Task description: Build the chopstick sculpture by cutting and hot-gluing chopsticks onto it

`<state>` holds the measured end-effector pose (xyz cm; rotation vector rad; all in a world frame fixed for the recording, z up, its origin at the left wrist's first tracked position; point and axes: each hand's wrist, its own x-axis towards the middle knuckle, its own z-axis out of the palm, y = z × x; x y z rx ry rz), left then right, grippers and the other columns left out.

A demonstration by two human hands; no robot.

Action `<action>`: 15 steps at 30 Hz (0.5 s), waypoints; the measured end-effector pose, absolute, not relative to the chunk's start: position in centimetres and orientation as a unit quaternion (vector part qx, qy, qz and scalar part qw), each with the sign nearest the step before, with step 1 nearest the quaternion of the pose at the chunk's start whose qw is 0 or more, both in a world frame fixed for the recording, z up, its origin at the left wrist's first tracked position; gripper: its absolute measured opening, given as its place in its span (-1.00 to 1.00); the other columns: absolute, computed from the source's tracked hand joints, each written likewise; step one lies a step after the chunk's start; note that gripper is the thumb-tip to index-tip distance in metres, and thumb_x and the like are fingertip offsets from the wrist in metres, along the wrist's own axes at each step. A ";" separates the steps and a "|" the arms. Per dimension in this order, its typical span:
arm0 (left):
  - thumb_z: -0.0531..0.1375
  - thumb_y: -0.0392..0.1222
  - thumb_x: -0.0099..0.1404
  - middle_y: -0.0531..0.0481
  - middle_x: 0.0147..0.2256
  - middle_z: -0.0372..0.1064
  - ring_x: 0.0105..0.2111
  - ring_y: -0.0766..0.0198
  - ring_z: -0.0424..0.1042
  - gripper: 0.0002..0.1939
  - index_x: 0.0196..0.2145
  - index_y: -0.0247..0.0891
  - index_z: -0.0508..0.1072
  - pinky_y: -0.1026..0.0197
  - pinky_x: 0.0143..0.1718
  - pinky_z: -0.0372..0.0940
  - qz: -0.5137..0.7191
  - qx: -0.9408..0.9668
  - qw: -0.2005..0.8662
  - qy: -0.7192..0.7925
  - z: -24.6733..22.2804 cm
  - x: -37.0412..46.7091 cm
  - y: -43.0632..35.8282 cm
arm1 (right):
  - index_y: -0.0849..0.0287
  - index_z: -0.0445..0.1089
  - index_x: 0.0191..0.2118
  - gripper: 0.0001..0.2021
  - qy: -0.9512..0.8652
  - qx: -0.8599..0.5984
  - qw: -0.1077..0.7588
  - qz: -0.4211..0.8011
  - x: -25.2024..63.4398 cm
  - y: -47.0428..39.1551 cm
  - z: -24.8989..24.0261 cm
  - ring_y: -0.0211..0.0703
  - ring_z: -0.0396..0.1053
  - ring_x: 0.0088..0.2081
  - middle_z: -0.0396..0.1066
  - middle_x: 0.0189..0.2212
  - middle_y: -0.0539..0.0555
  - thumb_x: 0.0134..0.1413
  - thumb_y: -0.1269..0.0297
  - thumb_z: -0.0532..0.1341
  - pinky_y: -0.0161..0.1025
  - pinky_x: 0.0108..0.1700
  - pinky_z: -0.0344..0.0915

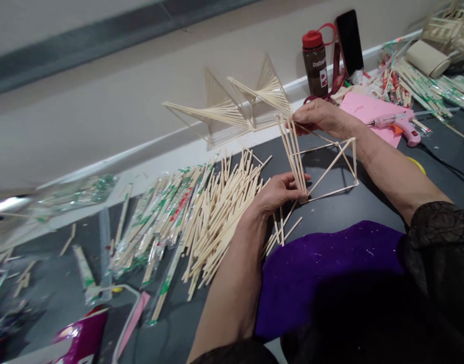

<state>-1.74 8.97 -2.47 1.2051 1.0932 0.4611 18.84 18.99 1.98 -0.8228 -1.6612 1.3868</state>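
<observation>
A frame of joined wooden sticks (332, 164) stands on the grey table, with several sticks fanned side by side at its left. My left hand (279, 192) pinches the lower end of the fanned sticks, close to the tabletop. At their upper end my right hand (311, 119) has its fingers closed on the top corner. Beyond the hands, a larger twisted stick structure (224, 114) rests by the wall. Just left of my left hand lies a heap of loose wooden sticks (220, 217).
Wrapped chopsticks (159, 207) lie left of the heap. A pink glue gun (404, 124) rests on pink paper (363, 108) at right. Behind stand a red-capped bottle (315, 65) and a phone (349, 43). A purple object (82, 336) sits front left.
</observation>
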 end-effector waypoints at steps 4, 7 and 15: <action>0.45 -0.27 -0.12 0.03 -0.44 0.48 -0.47 0.31 0.44 -0.43 -0.10 -0.33 0.49 0.16 -0.30 0.31 0.205 0.532 0.664 0.484 -2.6 -1.8 9.0 | 0.26 0.45 -0.42 -0.87 -0.667 -0.313 0.409 0.538 19.0 19.2 1.8 -0.35 0.28 -0.50 0.37 -0.61 -0.05 0.14 0.35 0.30 -0.38 -0.42 0.25; 0.45 -0.28 -0.13 0.03 -0.45 0.47 -0.47 0.31 0.43 -0.44 -0.11 -0.34 0.49 0.17 -0.31 0.31 0.205 0.533 0.661 0.487 -2.6 -1.8 9.0 | 0.28 0.46 -0.42 -0.86 -0.669 -0.304 0.403 0.545 19.0 19.5 1.6 -0.37 0.28 -0.52 0.37 -0.60 -0.04 0.13 0.35 0.31 -0.39 -0.45 0.22; 0.42 -0.31 -0.10 0.01 -0.44 0.48 -0.45 0.30 0.44 -0.49 -0.12 -0.33 0.50 0.16 -0.29 0.31 0.208 0.532 0.660 0.488 -2.3 -1.6 8.9 | 0.25 0.46 -0.38 -0.87 -0.642 -0.335 0.412 0.553 18.9 18.8 2.4 -0.37 0.30 -0.50 0.43 -0.54 -0.02 0.16 0.31 0.30 -0.38 -0.42 0.22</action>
